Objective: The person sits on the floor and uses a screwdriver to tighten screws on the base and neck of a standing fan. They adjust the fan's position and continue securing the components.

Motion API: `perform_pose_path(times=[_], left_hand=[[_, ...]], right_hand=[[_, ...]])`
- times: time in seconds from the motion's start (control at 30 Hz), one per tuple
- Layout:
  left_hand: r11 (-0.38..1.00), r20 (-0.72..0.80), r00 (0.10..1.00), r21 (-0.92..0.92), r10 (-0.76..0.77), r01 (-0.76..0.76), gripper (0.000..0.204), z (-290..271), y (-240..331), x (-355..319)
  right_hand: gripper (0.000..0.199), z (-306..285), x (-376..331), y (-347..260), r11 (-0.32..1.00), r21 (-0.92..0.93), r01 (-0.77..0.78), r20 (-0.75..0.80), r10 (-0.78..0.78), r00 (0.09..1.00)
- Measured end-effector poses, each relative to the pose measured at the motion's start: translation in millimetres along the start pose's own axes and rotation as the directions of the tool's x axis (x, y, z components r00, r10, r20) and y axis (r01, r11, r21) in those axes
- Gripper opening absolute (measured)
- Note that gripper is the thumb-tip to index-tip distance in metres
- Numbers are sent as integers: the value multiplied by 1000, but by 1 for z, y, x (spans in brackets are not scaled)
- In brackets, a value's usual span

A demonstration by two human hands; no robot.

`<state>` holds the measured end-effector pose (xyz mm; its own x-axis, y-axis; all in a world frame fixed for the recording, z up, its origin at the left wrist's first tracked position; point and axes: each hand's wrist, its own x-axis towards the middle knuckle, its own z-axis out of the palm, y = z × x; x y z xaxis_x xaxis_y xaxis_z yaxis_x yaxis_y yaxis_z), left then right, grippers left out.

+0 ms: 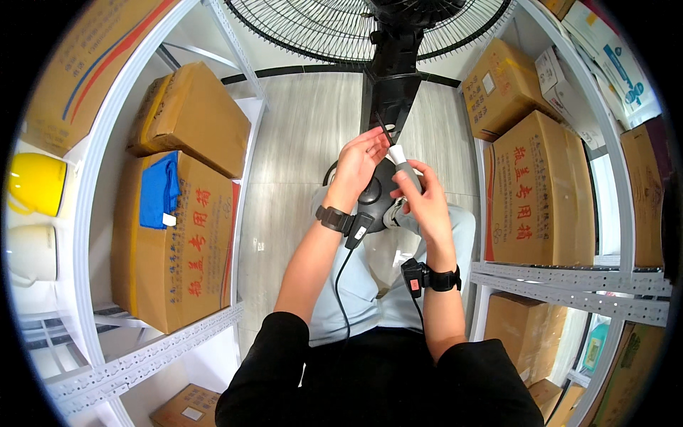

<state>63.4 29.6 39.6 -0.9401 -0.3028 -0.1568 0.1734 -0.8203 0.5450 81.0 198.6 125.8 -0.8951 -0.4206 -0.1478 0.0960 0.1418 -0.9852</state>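
My right hand (425,203) is closed round the grey grip of a screwdriver (405,169), which has a white collar and a thin dark shaft. The shaft slants up and left toward the black column (393,78) of a standing fan; whether its tip touches the column I cannot tell. Close beside the shaft is my left hand (358,165), fingers stretched out and nothing visibly gripped. Below the hands, the fan's round black base (380,206) shows between my legs, partly covered by my forearm and hands. A wire fan cage (306,32) spreads across the top.
White metal racks (178,349) stand on both sides, loaded with cardboard boxes (548,192). A blue cloth (160,191) drapes over a left box, near a yellow mug (37,183) and a white mug (32,252). Cables hang from my wrist straps (334,219). The floor is grey wood-look (299,142).
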Motion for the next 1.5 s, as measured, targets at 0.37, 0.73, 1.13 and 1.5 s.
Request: perform_pose_path(times=[0.37,0.73,1.13,1.5], left_hand=[[992,-129,986,62,-102,111,29,-71,-36,-3],[998,-152,987,-50,-55,48,28,-81,-39,5],[982,-70,986,-118,-154,145,25,-92,-41,7],[985,-110,981,-77,-163,155,27,-76,-53,8]], right_hand=[[38,3,6,2,992,90,-85,-52,90,995],[36,4,-10,-1,899,-401,177,-135,-249,959],[35,-30,-29,101,925,-376,64,-83,-102,991],[35,-32,-29,111,911,-407,64,-93,-111,990]])
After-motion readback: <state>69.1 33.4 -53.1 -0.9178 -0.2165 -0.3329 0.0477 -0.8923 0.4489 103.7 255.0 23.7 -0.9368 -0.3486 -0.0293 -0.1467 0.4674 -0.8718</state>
